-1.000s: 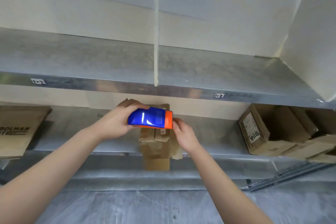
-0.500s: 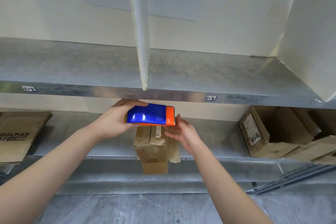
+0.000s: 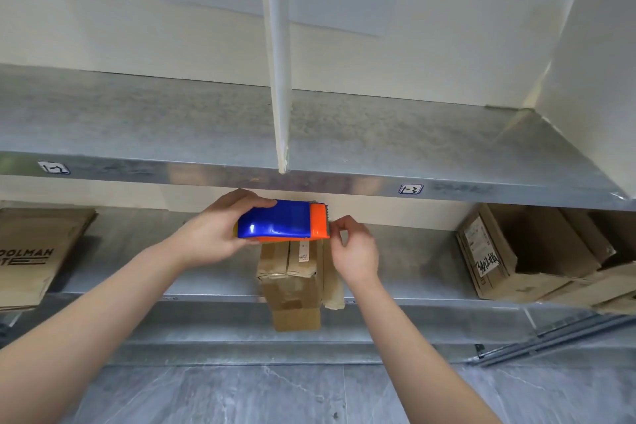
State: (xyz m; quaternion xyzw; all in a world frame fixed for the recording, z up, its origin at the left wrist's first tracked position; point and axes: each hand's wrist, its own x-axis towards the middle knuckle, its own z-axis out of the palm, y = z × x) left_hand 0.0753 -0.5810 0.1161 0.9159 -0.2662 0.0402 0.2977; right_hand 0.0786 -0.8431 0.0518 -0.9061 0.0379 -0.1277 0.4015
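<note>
Metal shelves point(image 3: 206, 134) hold cardboard boxes; over a small box point(image 3: 292, 286) on the lower one, the left hand point(image 3: 213, 234) grips a blue tape dispenser point(image 3: 278, 220). The right hand point(image 3: 354, 248) pinches narrowly at its orange cutter end; whether it has tape cannot be told. This is likely the start of a strip, so next draw tape rightward with the dispenser steady.

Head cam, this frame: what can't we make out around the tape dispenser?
Head view: tape dispenser roll and underside hidden by its blue shell and the gripping left hand.
Head view: whether the right hand pinches tape at the orange end, too small to tell.
Head view: small box top hidden behind the dispenser.
Head view: brown bag cut by the left edge.
</note>
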